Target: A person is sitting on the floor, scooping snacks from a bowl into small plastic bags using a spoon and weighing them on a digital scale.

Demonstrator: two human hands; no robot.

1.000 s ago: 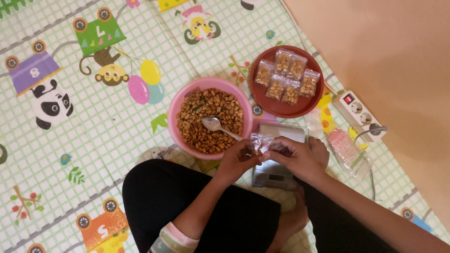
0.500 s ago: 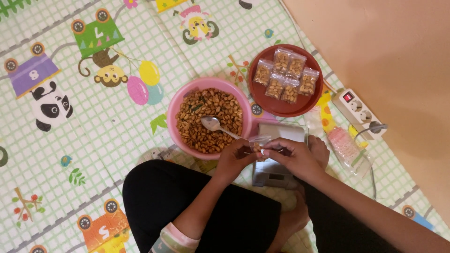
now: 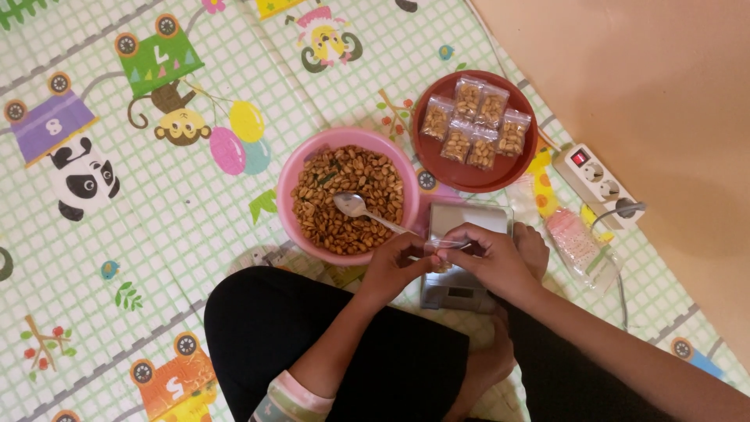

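Note:
My left hand [image 3: 393, 270] and my right hand [image 3: 492, 262] meet over a small grey scale [image 3: 461, 258] and pinch the top edge of a small clear plastic bag [image 3: 442, 245] between their fingertips. The bag is mostly hidden by my fingers, and what it holds cannot be made out. Just beyond my left hand stands a pink bowl [image 3: 303, 164] full of roasted peanuts, with a metal spoon [image 3: 359, 209] lying in it, handle towards me.
A dark red plate [image 3: 469, 178] behind the scale holds several filled peanut bags [image 3: 473, 125]. A stack of empty bags [image 3: 576, 248] lies to the right, next to a white power strip [image 3: 594, 182]. My crossed legs in black fill the foreground on a patterned play mat.
The bag stood open and upright between my hands a second ago; now its top is pressed flat and lower, with my fingers closer together along the edge.

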